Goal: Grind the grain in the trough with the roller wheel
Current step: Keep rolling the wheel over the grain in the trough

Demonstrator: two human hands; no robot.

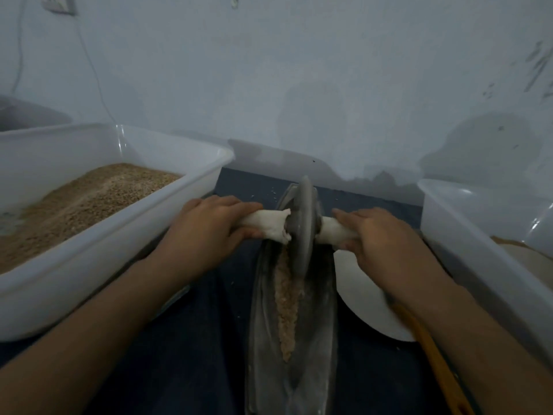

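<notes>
A long dark metal trough (321, 324) lies lengthwise on the dark floor in front of me. A strip of pale crushed grain (288, 307) runs along its groove. The grey roller wheel (302, 226) stands upright in the groove toward the far end, on top of the grain. A white cloth-wrapped axle handle sticks out on each side. My left hand (206, 229) grips the left handle (266, 224). My right hand (377, 238) grips the right handle (332, 233).
A large white plastic tub (98, 250) holding brown grain stands at the left. Another white tub (478, 250) stands at the right. A white plate (362, 301) and an orange-brown wooden tool (437, 363) lie beside the trough on the right. A pale wall is close behind.
</notes>
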